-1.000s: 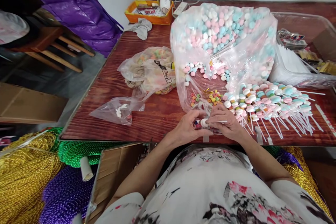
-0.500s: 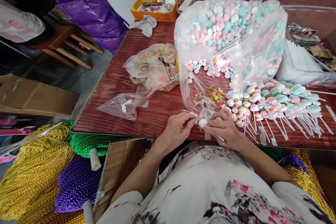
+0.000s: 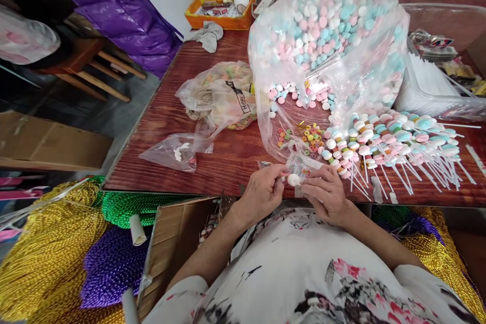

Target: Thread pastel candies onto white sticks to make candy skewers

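Note:
My left hand (image 3: 262, 193) and my right hand (image 3: 327, 193) meet at the near table edge, both pinched around a white round candy (image 3: 293, 179). The right fingers close on the candy from the right, and its stick is hidden under that hand. The left fingertips pinch something small and pink I cannot make out beside it. Just beyond lies a heap of small coloured ring candies (image 3: 308, 137) on clear plastic. To the right lies a pile of finished candy sticks (image 3: 395, 143) with white stems.
A big clear bag of pastel round candies (image 3: 326, 35) fills the table's middle. Smaller plastic bags (image 3: 220, 96) lie left of it, an orange tray (image 3: 218, 12) at the back. White packets (image 3: 425, 83) sit right. Gold, green and purple bead ropes (image 3: 56, 253) and a cardboard box (image 3: 170, 243) lie below.
The hands have stayed together at the table edge, turning the white candy between the fingers. The view shifted slightly.

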The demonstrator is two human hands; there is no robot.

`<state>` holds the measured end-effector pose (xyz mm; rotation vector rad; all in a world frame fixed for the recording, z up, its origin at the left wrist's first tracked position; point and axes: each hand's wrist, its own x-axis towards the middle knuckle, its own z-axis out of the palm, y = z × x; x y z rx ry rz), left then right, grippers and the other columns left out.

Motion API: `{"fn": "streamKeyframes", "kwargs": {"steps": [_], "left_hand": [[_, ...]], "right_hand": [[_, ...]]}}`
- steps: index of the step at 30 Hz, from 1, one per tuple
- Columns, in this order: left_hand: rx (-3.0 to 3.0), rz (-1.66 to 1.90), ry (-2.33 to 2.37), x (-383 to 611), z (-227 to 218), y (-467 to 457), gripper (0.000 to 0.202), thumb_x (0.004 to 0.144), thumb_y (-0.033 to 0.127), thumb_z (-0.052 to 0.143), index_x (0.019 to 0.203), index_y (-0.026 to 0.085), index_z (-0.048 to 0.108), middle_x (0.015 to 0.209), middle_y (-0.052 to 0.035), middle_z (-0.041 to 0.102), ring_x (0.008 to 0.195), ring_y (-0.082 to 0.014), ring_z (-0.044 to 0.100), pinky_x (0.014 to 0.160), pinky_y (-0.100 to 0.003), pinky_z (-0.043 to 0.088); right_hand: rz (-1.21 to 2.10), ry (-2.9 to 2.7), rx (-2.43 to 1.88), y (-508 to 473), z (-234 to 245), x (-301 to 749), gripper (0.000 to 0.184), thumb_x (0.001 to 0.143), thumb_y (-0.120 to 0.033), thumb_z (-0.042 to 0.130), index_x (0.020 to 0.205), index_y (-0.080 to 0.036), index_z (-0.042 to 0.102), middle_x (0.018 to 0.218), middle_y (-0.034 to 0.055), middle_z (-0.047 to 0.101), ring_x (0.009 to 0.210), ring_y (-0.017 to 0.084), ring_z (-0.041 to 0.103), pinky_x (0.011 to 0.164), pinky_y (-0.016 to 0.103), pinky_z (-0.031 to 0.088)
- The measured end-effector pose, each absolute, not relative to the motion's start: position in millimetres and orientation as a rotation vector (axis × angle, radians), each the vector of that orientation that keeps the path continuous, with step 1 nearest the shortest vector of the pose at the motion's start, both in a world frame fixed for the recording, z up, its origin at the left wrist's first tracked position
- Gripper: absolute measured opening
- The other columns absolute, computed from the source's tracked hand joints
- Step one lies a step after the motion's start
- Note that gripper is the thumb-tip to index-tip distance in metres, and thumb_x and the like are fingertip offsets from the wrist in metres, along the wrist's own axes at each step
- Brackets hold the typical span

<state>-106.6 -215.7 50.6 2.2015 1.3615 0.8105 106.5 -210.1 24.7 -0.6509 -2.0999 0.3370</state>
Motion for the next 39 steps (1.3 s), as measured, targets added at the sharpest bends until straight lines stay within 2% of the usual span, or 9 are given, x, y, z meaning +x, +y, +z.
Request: {"fn": "streamKeyframes", "kwargs": {"steps": [7,16,19,22,24,26,29,36,39], "left_hand": [[2.132,0.836,1.337,-91.7,64.0,-218.8,0.02,0.079,0.005,0.045,0.092,0.02,0.047,0.068,0.0041,0.051,0.059,-0.0111,0.048,0.059,-0.023,0.04],[2.254,0.822,1.224,-100.1,68.5,-225.7,0.02,0.083,0.006,0.045,0.097,0.019,0.051,0.075,0.0016,0.058,0.065,-0.0116,0.054,0.063,-0.024,0.044],[2.424,0.815,1.212,-114.4,84.3,-216.0,0.031,0.084,0.017,0.058,0.114,0.017,0.054,0.1,-0.0067,0.066,0.094,-0.0195,0.061,0.087,-0.034,0.049],[2.602,0.604,1.18,-123.4,96.1,-196.4,0.058,0.075,0.033,0.072,0.126,0.015,0.052,0.129,-0.0169,0.059,0.124,-0.0328,0.051,0.106,-0.048,0.038],[2.569,0.328,1.04,-123.4,96.3,-183.4,0.052,0.072,0.033,0.074,0.118,0.015,0.058,0.121,-0.0147,0.064,0.114,-0.0301,0.057,0.098,-0.042,0.043],[2.433,0.085,0.892,-120.0,91.5,-173.8,0.029,0.072,0.029,0.072,0.097,0.017,0.064,0.093,-0.0056,0.07,0.085,-0.02,0.064,0.076,-0.029,0.047],[2.234,-0.023,0.781,-115.0,80.3,-167.8,0.014,0.073,0.027,0.069,0.071,0.016,0.061,0.059,0.0042,0.057,0.053,-0.0095,0.049,0.053,-0.022,0.033],[2.522,0.263,1.246,-116.3,56.0,-181.5,0.006,0.071,0.015,0.06,0.071,0.017,0.054,0.068,-0.0008,0.058,0.06,-0.0138,0.051,0.058,-0.026,0.03],[2.58,0.366,1.304,-113.9,52.2,-191.3,0.008,0.074,0.02,0.06,0.071,0.018,0.052,0.069,-0.002,0.058,0.06,-0.015,0.051,0.058,-0.028,0.031]], "right_hand": [[0.162,-2.172,-0.505,-213.8,15.4,96.9,0.025,0.089,-0.013,0.048,0.105,-0.018,0.067,0.096,0.006,0.075,0.092,0.02,0.063,0.085,0.043,0.038],[0.179,-2.075,-0.605,-196.3,6.7,105.3,0.026,0.089,-0.01,0.049,0.104,-0.02,0.067,0.097,0.0052,0.077,0.087,0.019,0.065,0.083,0.042,0.04],[0.19,-2.099,-0.557,-192.0,14.1,113.7,0.026,0.089,-0.009,0.048,0.106,-0.018,0.066,0.1,0.0075,0.077,0.091,0.02,0.066,0.083,0.043,0.042],[0.148,-2.194,-0.388,-193.2,24.0,119.2,0.021,0.094,-0.015,0.049,0.105,-0.016,0.067,0.103,0.0078,0.076,0.095,0.02,0.065,0.086,0.044,0.045],[0.123,-2.252,-0.303,-196.3,30.6,121.8,0.016,0.094,-0.015,0.055,0.104,-0.016,0.067,0.104,0.0062,0.076,0.099,0.019,0.065,0.09,0.044,0.046],[0.083,-2.321,-0.24,-199.8,36.5,124.8,0.014,0.091,-0.013,0.061,0.103,-0.018,0.067,0.108,0.0052,0.075,0.104,0.018,0.064,0.093,0.043,0.047],[0.033,-2.393,-0.181,-203.8,41.9,131.2,0.017,0.089,-0.009,0.063,0.104,-0.017,0.067,0.112,0.0079,0.074,0.109,0.019,0.063,0.092,0.045,0.048],[0.401,-2.158,-0.404,-209.1,47.5,135.2,0.024,0.093,-0.013,0.046,0.108,-0.016,0.065,0.096,0.0113,0.075,0.089,0.021,0.066,0.083,0.047,0.052],[0.504,-2.061,-0.422,-210.3,49.7,127.3,0.025,0.091,-0.011,0.048,0.109,-0.016,0.064,0.092,0.0116,0.074,0.085,0.021,0.066,0.08,0.045,0.053]]}}
